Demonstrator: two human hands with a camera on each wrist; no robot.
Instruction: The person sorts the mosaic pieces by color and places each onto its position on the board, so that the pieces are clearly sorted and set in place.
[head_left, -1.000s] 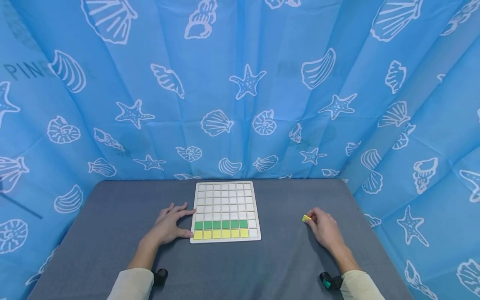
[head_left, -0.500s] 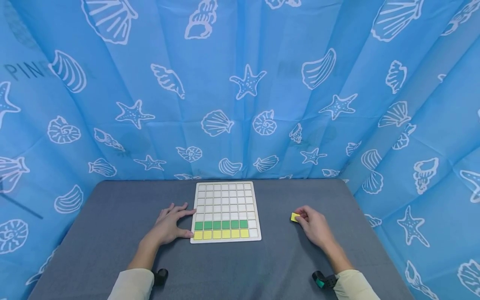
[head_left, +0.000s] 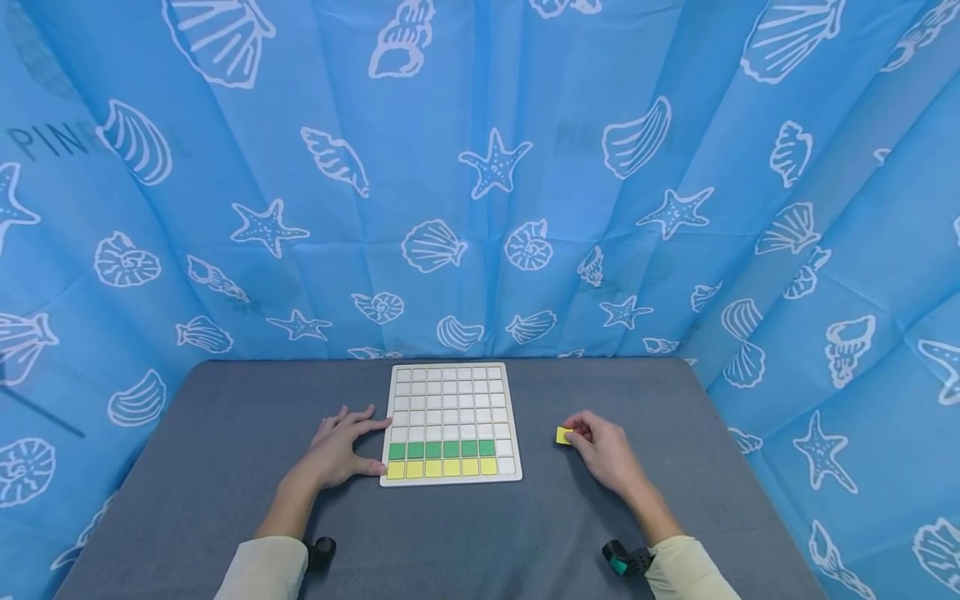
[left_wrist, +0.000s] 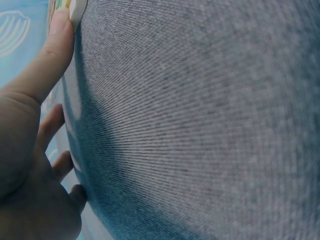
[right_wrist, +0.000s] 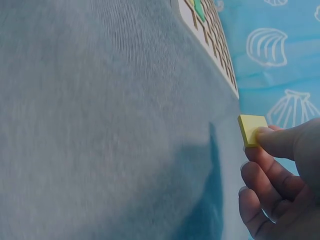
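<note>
A white grid board (head_left: 450, 410) lies on the grey table. Its nearest row has yellow square tiles (head_left: 433, 469) in all but the rightmost cell, and the row behind it has green square tiles (head_left: 452, 450), also up to the last cell. Against the board's left edge rests my left hand (head_left: 337, 450), fingers spread, with the thumb at the near corner. To the right of the board, my right hand (head_left: 606, 454) pinches a yellow square tile (right_wrist: 251, 130) between thumb and fingers, held above the table.
Grey cloth covers the table (head_left: 450, 542). Behind it and on the right hangs a blue curtain (head_left: 480, 208) with white shells and starfish. Each wrist wears a black camera mount (head_left: 626, 558).
My right hand has moved left toward the board, carrying the yellow tile. The left hand and the board have stayed still.
</note>
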